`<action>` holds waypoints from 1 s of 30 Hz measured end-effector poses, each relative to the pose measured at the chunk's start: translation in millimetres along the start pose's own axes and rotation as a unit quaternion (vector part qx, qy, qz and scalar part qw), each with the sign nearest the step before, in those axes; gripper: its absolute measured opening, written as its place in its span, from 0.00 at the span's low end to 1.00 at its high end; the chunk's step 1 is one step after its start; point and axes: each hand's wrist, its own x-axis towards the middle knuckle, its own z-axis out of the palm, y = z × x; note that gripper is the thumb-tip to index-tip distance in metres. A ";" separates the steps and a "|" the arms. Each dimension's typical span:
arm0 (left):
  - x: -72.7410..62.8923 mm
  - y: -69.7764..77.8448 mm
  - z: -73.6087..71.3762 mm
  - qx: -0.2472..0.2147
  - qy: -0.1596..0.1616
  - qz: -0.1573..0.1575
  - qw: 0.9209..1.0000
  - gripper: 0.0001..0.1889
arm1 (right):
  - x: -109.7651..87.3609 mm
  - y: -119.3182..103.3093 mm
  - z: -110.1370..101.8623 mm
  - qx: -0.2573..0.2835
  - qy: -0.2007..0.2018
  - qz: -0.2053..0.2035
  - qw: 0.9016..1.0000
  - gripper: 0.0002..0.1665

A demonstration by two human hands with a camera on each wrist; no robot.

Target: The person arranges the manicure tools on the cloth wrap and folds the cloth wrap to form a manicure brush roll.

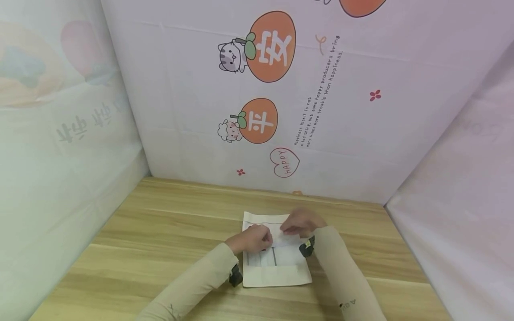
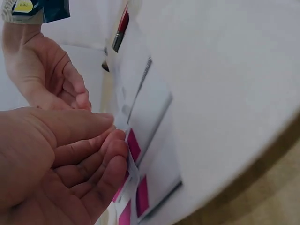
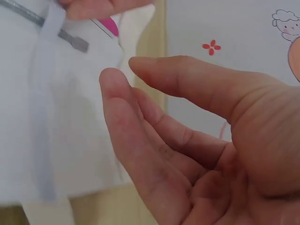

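A white sheet [image 1: 277,276] lies on the wooden table under both hands, with pale panels and dark lines on it. At its left half, my left hand [image 1: 254,238] pinches a thin pale strip [image 3: 42,117] between thumb and fingers. Magenta patches [image 2: 142,196] show on the white panels beside those fingertips in the left wrist view. My right hand [image 1: 303,222] is over the sheet's upper right part. Its thumb and index fingertips stand slightly apart with nothing between them in the right wrist view. A grey rod-like shape with a flat tip [image 3: 79,44] shows on the sheet there.
The wood-grain table [image 1: 172,232] extends around the sheet. White printed cloth [image 1: 192,102] rises behind it, with more cloth walls [image 1: 474,191] at both sides. A red and black slender shape [image 2: 121,30] appears near the sheet's edge in the left wrist view.
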 end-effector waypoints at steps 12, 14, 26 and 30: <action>3.7 13.6 -5.9 0.040 -0.010 0.027 0.999 0.06 | -33.0 30.6 -57.9 -0.112 0.050 -0.014 0.992 0.19; 5.5 15.9 -5.2 0.052 -0.009 0.038 0.998 0.06 | -37.2 39.0 -65.2 -0.134 0.054 -0.015 0.989 0.21; 15.3 18.0 9.3 0.064 0.009 0.027 0.998 0.06 | -47.3 86.9 -80.9 -0.149 0.106 -0.009 0.983 0.29; 17.6 17.4 12.7 0.056 0.002 0.012 0.998 0.06 | -43.0 100.5 -75.3 -0.139 0.115 0.010 0.984 0.26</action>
